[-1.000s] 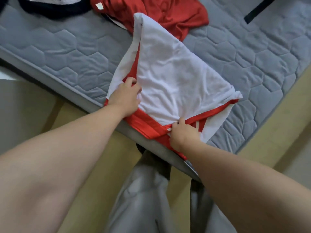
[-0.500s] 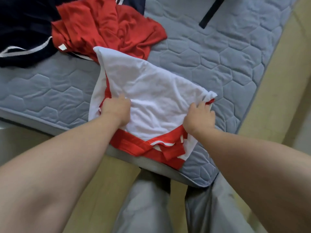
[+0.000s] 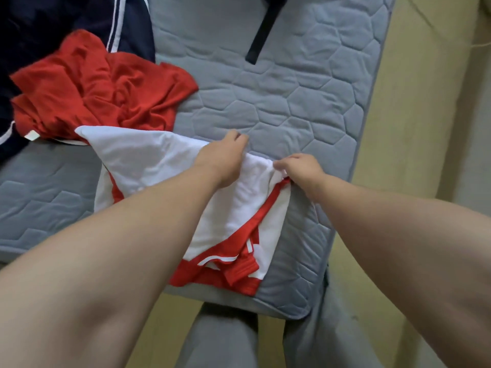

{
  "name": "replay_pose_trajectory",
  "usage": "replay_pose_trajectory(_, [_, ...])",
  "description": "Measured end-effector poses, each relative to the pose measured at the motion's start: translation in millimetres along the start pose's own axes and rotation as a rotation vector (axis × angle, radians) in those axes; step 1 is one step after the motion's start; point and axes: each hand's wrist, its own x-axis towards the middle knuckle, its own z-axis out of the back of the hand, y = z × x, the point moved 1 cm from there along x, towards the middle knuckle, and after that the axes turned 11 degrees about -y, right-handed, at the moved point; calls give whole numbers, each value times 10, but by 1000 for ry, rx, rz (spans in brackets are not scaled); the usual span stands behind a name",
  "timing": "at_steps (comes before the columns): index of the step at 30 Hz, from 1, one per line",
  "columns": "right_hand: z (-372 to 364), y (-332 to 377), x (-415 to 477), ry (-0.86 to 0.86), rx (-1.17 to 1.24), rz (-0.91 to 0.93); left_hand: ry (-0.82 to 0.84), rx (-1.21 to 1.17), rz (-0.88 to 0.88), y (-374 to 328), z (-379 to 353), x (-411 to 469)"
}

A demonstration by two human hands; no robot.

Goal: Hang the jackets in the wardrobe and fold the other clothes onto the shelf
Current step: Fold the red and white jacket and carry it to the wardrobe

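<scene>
– Where's the white-and-red shirt (image 3: pixel 159 160)?
– Lying on the mattress (image 3: pixel 305 102), near its corner, touching the red garment (image 3: pixel 106 88).
– Held how?
– Left grip (image 3: pixel 223 158) and right grip (image 3: pixel 300 168) both pinch its far edge.

Quilted grey mattress (image 3: pixel 292 102) bears white-and-red shirt (image 3: pixel 159 160) at near corner, red garment (image 3: pixel 106 91), navy jacket (image 3: pixel 53 22), black strap (image 3: pixel 263 35)

White shirt (image 3: pixel 159 158) with red trim; plain red garment (image 3: pixel 106 88); navy jacket (image 3: pixel 66 22), white stripes; grey hexagon-quilted mattress (image 3: pixel 292 102).
</scene>
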Motion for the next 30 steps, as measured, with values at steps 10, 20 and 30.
replay_pose_trajectory(10, [357, -302, 216, 28, 117, -39, 167, 144, -27, -407, -156, 400])
replay_pose_trajectory(20, [284, -345, 75, -152, -34, 26, 177, 151, 70, -509, -159, 338])
replay_pose_trajectory(30, [295, -307, -45, -103, -73, 48, 99, 22, 185, -535, -246, 177])
